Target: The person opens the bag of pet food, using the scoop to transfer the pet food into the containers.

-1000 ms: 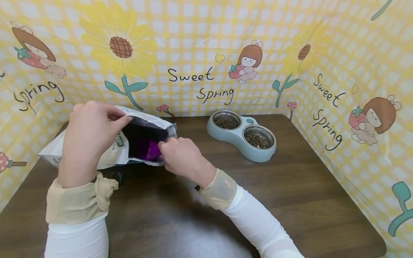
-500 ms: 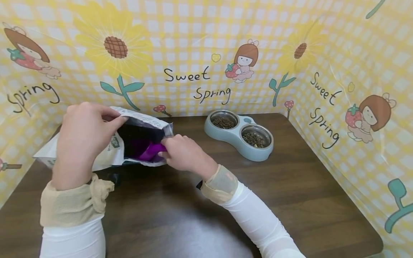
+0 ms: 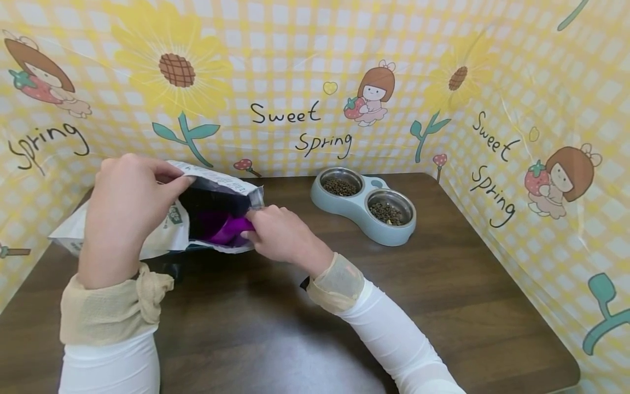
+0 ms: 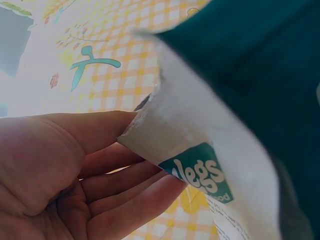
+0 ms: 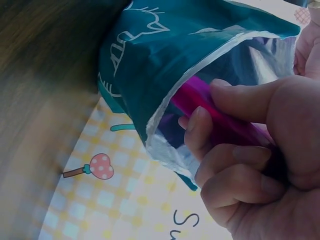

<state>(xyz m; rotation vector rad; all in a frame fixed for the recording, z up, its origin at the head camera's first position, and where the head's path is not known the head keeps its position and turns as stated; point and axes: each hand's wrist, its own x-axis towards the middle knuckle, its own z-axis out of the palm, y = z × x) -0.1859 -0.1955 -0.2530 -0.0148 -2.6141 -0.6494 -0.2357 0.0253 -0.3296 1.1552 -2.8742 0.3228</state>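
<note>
A white and teal pet food bag [image 3: 164, 241] lies on its side at the left of the table, its mouth facing right. My left hand [image 3: 125, 213] pinches the upper edge of that mouth between thumb and fingers; the left wrist view shows the torn rim at the thumb tip. My right hand [image 3: 285, 235] grips the handle of a purple scoop [image 3: 228, 230] at the opening. In the right wrist view the fingers curl round the scoop's handle [image 5: 200, 100], while its far end is hidden inside the dark bag.
A light blue double pet bowl [image 3: 361, 205] stands at the back of the brown wooden table [image 3: 443, 306], brown kibble in both steel dishes. Yellow checked cloth walls [image 3: 275, 65] with printed flowers and figures enclose the back and sides.
The purple scoop has come slightly out of the bag, showing more of its handle in my right hand. My left hand keeps its pinch on the bag's edge. The head view has shifted a little.
</note>
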